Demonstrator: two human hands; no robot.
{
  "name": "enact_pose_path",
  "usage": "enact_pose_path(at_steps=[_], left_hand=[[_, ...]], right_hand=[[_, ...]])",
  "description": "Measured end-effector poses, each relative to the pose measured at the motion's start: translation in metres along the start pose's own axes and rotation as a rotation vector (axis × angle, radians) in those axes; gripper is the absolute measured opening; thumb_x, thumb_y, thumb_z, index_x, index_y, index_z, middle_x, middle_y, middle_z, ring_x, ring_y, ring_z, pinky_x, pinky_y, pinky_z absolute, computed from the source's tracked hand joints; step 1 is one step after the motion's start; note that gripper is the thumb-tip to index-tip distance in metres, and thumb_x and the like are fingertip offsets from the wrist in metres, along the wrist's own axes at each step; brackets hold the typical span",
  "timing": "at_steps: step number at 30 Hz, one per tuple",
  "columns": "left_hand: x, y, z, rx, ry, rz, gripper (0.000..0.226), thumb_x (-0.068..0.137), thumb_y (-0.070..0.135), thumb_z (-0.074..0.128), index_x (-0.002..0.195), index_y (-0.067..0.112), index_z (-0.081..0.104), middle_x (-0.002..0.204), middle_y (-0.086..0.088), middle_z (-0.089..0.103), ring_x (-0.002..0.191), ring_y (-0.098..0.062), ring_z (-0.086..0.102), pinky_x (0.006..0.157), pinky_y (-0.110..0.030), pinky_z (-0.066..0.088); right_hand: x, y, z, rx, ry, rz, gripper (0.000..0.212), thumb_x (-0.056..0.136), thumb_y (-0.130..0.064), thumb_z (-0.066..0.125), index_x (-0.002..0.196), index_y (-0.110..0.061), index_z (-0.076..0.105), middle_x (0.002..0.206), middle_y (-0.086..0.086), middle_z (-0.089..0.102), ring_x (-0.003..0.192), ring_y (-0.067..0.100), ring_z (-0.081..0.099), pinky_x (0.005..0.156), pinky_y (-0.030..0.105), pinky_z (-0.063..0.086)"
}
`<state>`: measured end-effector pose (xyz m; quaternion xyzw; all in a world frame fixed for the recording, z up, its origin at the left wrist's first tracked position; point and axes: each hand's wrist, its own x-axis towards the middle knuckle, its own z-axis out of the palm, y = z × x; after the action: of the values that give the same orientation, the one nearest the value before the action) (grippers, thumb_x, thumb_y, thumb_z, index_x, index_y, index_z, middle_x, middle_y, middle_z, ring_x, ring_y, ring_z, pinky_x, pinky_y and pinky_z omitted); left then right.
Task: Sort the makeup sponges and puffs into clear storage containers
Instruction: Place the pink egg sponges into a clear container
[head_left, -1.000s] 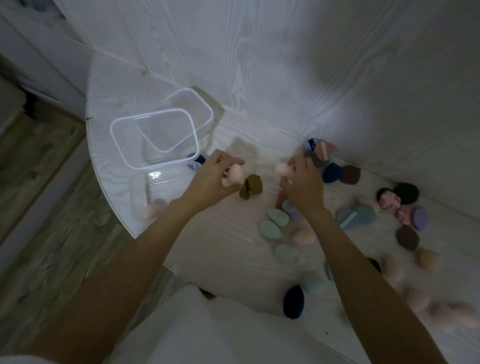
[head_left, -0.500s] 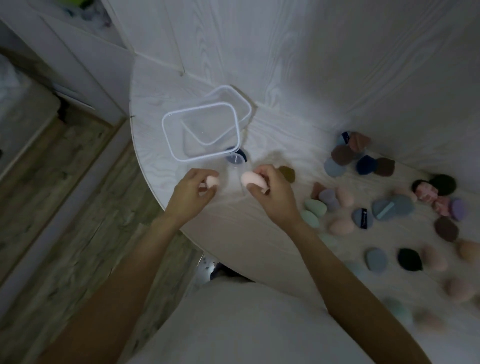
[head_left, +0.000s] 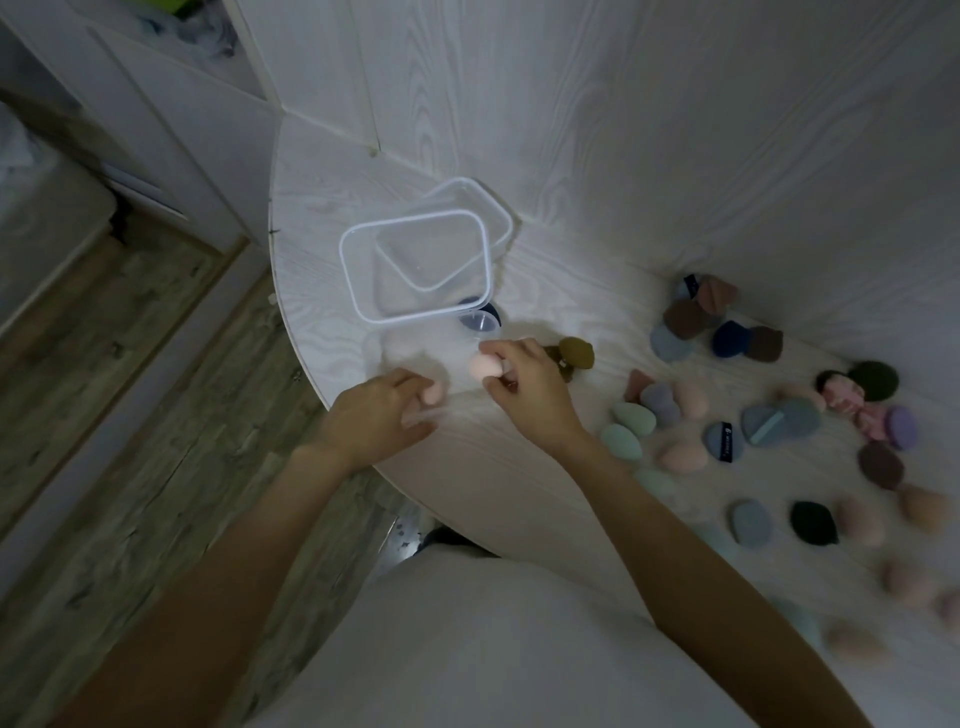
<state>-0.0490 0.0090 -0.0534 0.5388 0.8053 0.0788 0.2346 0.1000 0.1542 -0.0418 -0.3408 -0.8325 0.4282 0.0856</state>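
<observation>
Two clear containers stand at the table's left end: the near clear container (head_left: 358, 291) and a second one (head_left: 498, 213) behind it. My left hand (head_left: 376, 415) pinches a pink sponge (head_left: 434, 393) in front of the near container. My right hand (head_left: 530, 387) grips another pink sponge (head_left: 484, 367) beside it. An olive puff (head_left: 576, 353) lies just past my right hand. Several sponges and puffs in green (head_left: 632, 417), pink (head_left: 683, 457), blue (head_left: 730, 338) and brown (head_left: 880, 465) lie scattered to the right.
The white round table (head_left: 322, 197) ends in a curved edge at the left, above a wooden floor (head_left: 130, 415). A white wall (head_left: 675, 130) runs behind the table. A dark blue puff (head_left: 480, 317) lies against the near container's right corner.
Both hands, each holding a pink sponge, have moved left toward the near container, and the view has shifted so the containers sit closer to the middle.
</observation>
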Motion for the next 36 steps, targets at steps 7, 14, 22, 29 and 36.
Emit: enact_pose_path(at_steps=[7, 14, 22, 29, 36], left_hand=[[0.008, 0.011, 0.010, 0.089, -0.025, -0.007, 0.055, 0.084, 0.044, 0.059, 0.132, 0.021, 0.044, 0.125, -0.002, 0.046, 0.112, -0.023, 0.044, 0.077, -0.036, 0.047], [0.010, 0.010, 0.009, 0.041, 0.029, -0.007, 0.040, 0.092, 0.043, 0.046, 0.122, 0.017, 0.054, 0.137, 0.001, 0.045, 0.119, -0.022, 0.045, 0.081, -0.036, 0.047], [0.041, -0.001, -0.004, 0.026, -0.182, 0.000, 0.041, 0.090, 0.029, 0.051, 0.130, 0.021, 0.045, 0.124, -0.006, 0.058, 0.106, -0.028, 0.056, 0.082, -0.034, 0.044], [0.025, -0.005, -0.003, 0.037, -0.169, 0.041, 0.043, 0.093, 0.042, 0.045, 0.135, 0.031, 0.045, 0.140, 0.003, 0.046, 0.121, -0.020, 0.049, 0.091, -0.034, 0.044], [0.011, -0.008, 0.016, 0.157, -0.039, 0.021, 0.039, 0.099, 0.027, 0.038, 0.137, 0.023, 0.043, 0.125, -0.007, 0.051, 0.111, -0.026, 0.050, 0.076, -0.040, 0.050]], right_hand=[[0.024, -0.016, 0.016, -0.397, -0.155, -0.075, 0.031, 0.087, -0.019, 0.060, 0.117, -0.014, 0.054, 0.119, 0.008, 0.055, 0.094, 0.029, 0.060, 0.078, 0.039, 0.050], [0.035, -0.016, 0.025, -0.670, -0.241, -0.138, 0.036, 0.089, -0.007, 0.053, 0.123, -0.017, 0.049, 0.125, 0.012, 0.048, 0.091, 0.033, 0.058, 0.071, 0.038, 0.048], [0.028, -0.002, 0.026, -0.510, -0.122, -0.167, 0.029, 0.084, -0.003, 0.056, 0.112, -0.010, 0.058, 0.119, 0.013, 0.052, 0.084, 0.034, 0.059, 0.068, 0.041, 0.051], [0.027, -0.001, 0.023, -0.428, -0.090, -0.176, 0.030, 0.088, -0.004, 0.054, 0.117, -0.010, 0.058, 0.132, 0.013, 0.048, 0.097, 0.031, 0.059, 0.078, 0.037, 0.051], [0.024, -0.003, 0.024, -0.428, -0.109, -0.163, 0.030, 0.089, -0.006, 0.051, 0.117, -0.010, 0.058, 0.126, 0.012, 0.050, 0.094, 0.030, 0.059, 0.072, 0.034, 0.047]])
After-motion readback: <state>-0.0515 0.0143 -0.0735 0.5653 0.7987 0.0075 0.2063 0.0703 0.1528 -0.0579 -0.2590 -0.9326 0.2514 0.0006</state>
